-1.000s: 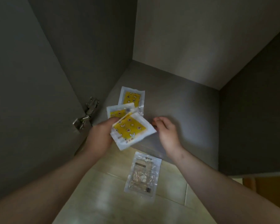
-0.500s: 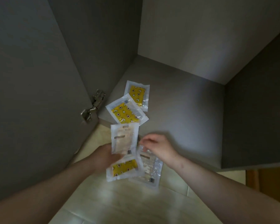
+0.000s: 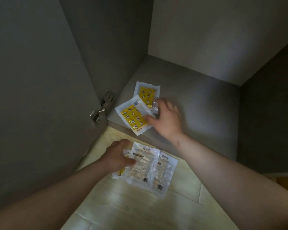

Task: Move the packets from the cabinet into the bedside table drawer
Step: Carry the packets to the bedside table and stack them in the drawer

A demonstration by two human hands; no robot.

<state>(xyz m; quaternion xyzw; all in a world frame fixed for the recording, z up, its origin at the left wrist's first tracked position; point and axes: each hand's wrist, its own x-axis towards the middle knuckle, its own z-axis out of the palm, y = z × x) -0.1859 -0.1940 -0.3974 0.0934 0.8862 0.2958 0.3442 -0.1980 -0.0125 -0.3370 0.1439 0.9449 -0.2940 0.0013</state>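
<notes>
Two bare forearms, bare hands: left hand (image 3: 117,155), right hand (image 3: 166,118) motion-blurred; possibly a small dark mark at right wrist.

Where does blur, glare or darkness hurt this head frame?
Head view: motion blur smears the right hand, fingers indistinct; the yellow packets on the cabinet shelf read clearly. Head view: the left hand and its held packets are slightly soft; pale glare sits on the floor tiles; the cabinet door is dim and shows little detail.
</notes>
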